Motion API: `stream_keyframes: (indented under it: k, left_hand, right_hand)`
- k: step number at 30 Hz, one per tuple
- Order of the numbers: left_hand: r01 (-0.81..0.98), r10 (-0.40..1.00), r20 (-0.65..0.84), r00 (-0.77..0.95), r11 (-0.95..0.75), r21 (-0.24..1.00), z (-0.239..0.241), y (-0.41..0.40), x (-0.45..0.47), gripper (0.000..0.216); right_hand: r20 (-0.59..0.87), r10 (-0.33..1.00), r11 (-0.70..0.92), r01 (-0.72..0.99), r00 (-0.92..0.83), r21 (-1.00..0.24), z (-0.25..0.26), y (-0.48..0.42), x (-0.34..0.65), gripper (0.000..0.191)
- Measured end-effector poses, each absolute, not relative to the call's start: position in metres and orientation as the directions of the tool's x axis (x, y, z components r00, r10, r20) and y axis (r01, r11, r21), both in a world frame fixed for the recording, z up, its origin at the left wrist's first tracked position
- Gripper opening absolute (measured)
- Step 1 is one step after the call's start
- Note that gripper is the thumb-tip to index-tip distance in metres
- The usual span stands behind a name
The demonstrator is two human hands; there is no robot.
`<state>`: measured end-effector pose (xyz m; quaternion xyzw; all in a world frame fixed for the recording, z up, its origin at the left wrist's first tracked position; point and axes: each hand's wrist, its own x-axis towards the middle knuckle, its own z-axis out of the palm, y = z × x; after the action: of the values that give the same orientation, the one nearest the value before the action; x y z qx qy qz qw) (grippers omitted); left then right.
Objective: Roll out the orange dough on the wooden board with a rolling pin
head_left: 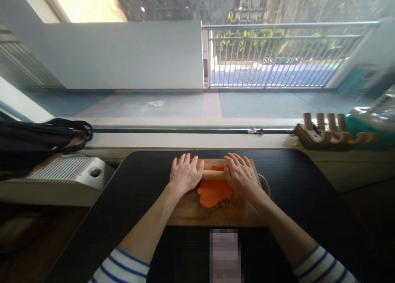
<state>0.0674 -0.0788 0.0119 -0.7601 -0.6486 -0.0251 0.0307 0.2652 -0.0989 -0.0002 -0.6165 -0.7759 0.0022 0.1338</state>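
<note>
A flattened sheet of orange dough [214, 191] lies on a wooden board [191, 211] on the black table [135, 192]. A wooden rolling pin [213, 175] rests across the far part of the dough. My left hand [185, 172] lies flat on the pin's left end, fingers stretched out and close together. My right hand [241, 174] presses flat on the pin's right end in the same way. Both palms cover the pin's ends, so only its middle shows.
A metal loop [265, 183] sticks out at the board's right edge. A white appliance with a grille [66, 170] and a black bag [33, 139] stand to the left. A wooden rack [330, 133] sits on the window sill at right. A window is behind the table.
</note>
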Motion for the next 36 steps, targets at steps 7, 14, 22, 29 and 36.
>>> stream_keyframes:
  k: [7,14,22,29,36]
  left_hand:
    - [0.988,0.976,0.161,0.147,-0.151,0.016,0.011,-0.065,0.07,0.052]
    - [0.989,0.961,0.242,0.132,-0.145,0.038,0.01,-0.058,0.071,0.049]
    - [0.983,0.947,0.289,0.142,-0.169,0.07,0.01,-0.054,0.072,0.045]
    - [0.987,0.962,0.223,0.154,-0.161,0.012,0.013,-0.065,0.074,0.045]
    - [0.984,0.96,0.217,0.179,-0.178,-0.023,0.01,-0.082,0.075,0.048]
  right_hand:
    - [0.169,0.965,0.235,0.948,-0.201,-0.214,0.004,-0.07,0.267,0.041]
    - [0.12,0.971,0.234,0.932,-0.208,-0.276,0.004,-0.052,0.269,0.036]
    - [0.022,0.981,0.192,0.94,-0.194,-0.281,0.002,-0.03,0.268,0.037]
    - [0.195,0.952,0.277,0.933,-0.235,-0.23,0.001,-0.052,0.268,0.037]
    - [0.221,0.948,0.277,0.936,-0.229,-0.218,-0.008,-0.08,0.27,0.043]
